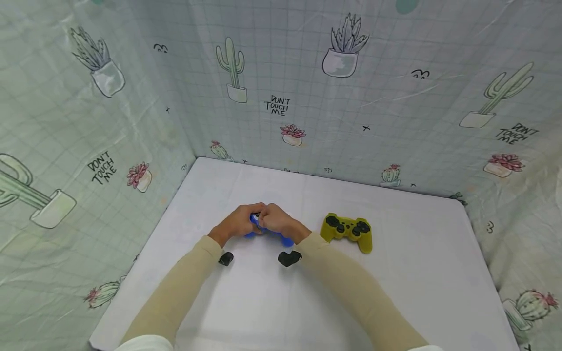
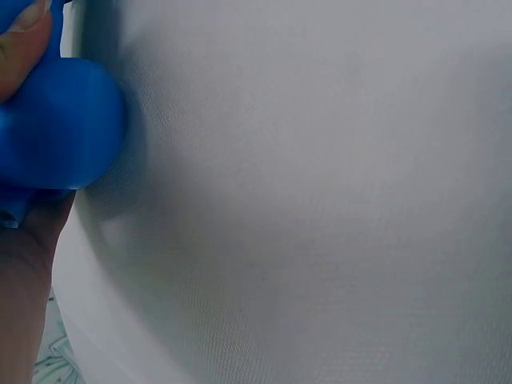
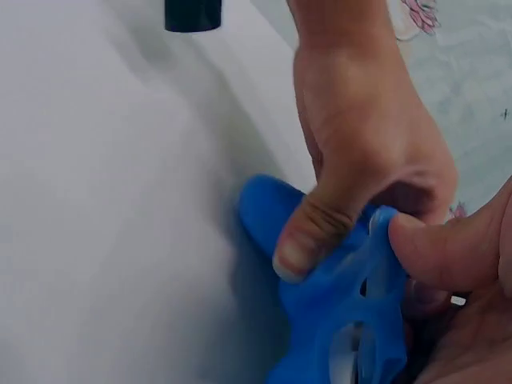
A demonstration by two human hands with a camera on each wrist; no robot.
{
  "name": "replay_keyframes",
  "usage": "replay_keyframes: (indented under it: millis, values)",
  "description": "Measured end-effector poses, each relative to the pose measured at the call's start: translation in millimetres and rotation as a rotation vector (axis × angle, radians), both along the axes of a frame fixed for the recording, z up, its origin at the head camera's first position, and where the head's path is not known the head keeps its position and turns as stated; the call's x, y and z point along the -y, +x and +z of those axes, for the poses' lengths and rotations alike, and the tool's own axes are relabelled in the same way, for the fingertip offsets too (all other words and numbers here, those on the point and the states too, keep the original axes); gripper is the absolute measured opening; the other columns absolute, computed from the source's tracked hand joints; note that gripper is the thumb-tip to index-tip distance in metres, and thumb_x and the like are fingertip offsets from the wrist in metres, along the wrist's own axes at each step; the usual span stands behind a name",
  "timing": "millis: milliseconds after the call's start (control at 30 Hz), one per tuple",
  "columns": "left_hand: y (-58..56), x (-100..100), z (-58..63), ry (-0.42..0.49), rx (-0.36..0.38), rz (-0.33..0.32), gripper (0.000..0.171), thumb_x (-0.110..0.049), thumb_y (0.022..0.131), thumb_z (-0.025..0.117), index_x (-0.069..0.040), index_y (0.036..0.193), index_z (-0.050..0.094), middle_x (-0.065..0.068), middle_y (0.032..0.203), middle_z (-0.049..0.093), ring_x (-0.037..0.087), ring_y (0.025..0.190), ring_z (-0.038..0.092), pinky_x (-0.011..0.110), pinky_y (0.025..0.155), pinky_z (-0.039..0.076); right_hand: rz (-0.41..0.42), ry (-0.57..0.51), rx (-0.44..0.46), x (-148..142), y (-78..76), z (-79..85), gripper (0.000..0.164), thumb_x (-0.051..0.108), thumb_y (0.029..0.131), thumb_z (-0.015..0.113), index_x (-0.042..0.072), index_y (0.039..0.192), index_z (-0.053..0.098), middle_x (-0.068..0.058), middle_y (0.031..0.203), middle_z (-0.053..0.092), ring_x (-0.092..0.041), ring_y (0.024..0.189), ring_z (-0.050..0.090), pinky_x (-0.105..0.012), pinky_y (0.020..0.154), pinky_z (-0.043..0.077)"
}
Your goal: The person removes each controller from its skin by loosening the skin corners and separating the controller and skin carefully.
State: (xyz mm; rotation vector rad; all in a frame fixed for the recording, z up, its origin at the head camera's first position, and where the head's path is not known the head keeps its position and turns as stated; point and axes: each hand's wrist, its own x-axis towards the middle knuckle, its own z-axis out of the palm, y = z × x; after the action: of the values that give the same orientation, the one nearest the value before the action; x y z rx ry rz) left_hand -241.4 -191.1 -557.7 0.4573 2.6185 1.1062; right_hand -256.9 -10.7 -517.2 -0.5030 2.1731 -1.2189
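Both hands hold a blue rubbery game controller cover [image 1: 287, 241], left of the table's middle. My left hand [image 1: 237, 222] grips its left end, the thumb lying along the blue surface in the right wrist view. Close against it, my right hand [image 1: 276, 218] pinches the cover's edge between thumb and fingers. In the right wrist view the blue material [image 3: 312, 312] looks stretched, with openings along it. One rounded blue handle [image 2: 72, 128] shows in the left wrist view. The hands hide much of the cover, and I cannot tell whether a controller sits inside.
A yellow game controller [image 1: 348, 232] with black buttons and sticks lies to the right of the hands. The white table [image 1: 421, 263] is enclosed by hanging cloth [image 1: 307, 97] printed with cacti. Black wrist-worn pieces [image 1: 289, 258] show below both wrists.
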Motion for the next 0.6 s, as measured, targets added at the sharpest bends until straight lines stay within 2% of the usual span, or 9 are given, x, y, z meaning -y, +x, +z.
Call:
replay_keyframes:
  millis: [100, 200, 300, 367, 467, 600]
  values:
    - [0.6, -1, 0.8, -0.011, -0.007, 0.005, 0.07, -0.009, 0.079, 0.088, -0.019, 0.143, 0.063, 0.006, 0.147, 0.065, 0.032, 0.141, 0.057, 0.048, 0.121, 0.044, 0.03, 0.132, -0.208, 3, 7.8, -1.5, 0.033, -0.004, 0.087, 0.056, 0.013, 0.058, 0.058, 0.007, 0.057, 0.049, -0.012, 0.06, 0.041, -0.032, 0.067, 0.034]
    - [0.5, -2, 0.6, -0.026, 0.002, 0.01, 0.071, -0.006, 0.081, 0.085, -0.016, 0.147, 0.06, 0.008, 0.153, 0.06, 0.034, 0.146, 0.052, 0.05, 0.123, 0.041, 0.034, 0.311, -0.45, 4, 15.1, -3.5, 0.03, 0.004, 0.09, 0.063, 0.014, 0.062, 0.069, 0.004, 0.069, 0.063, -0.016, 0.074, 0.053, -0.041, 0.077, 0.043]
    - [0.1, -2, -0.1, -0.021, 0.02, 0.018, 0.074, -0.004, 0.08, 0.082, -0.014, 0.149, 0.058, 0.011, 0.158, 0.053, 0.037, 0.148, 0.049, 0.053, 0.123, 0.039, -0.023, 0.413, -0.59, 3, 20.9, -4.4, 0.024, 0.007, 0.089, 0.068, 0.014, 0.067, 0.073, 0.0, 0.078, 0.068, -0.02, 0.083, 0.055, -0.048, 0.082, 0.045]
    - [-0.1, -2, -1.1, -0.012, 0.025, 0.022, 0.074, -0.005, 0.081, 0.083, -0.014, 0.149, 0.058, 0.011, 0.16, 0.051, 0.038, 0.148, 0.048, 0.054, 0.124, 0.038, -0.083, 0.416, -0.624, 2, 22.6, -5.6, 0.021, 0.006, 0.086, 0.071, 0.014, 0.067, 0.073, -0.001, 0.077, 0.07, -0.021, 0.082, 0.056, -0.046, 0.082, 0.044]
    - [0.4, -1, -3.4, -0.003, 0.027, 0.026, 0.074, -0.007, 0.081, 0.085, -0.014, 0.15, 0.057, 0.01, 0.162, 0.049, 0.039, 0.15, 0.045, 0.056, 0.124, 0.036, -0.146, 0.363, -0.612, -1, 23.3, -8.5, 0.018, 0.005, 0.083, 0.074, 0.013, 0.066, 0.072, 0.0, 0.073, 0.07, -0.019, 0.08, 0.053, -0.042, 0.08, 0.04]
    - [1.9, 1, -4.7, 0.004, 0.04, 0.024, 0.077, -0.008, 0.083, 0.084, -0.014, 0.153, 0.054, 0.008, 0.165, 0.045, 0.038, 0.154, 0.04, 0.056, 0.126, 0.033, -0.14, 0.306, -0.6, -4, 24.6, -14.1, 0.012, 0.008, 0.083, 0.078, 0.011, 0.073, 0.075, -0.001, 0.077, 0.071, -0.018, 0.081, 0.053, -0.04, 0.081, 0.039]
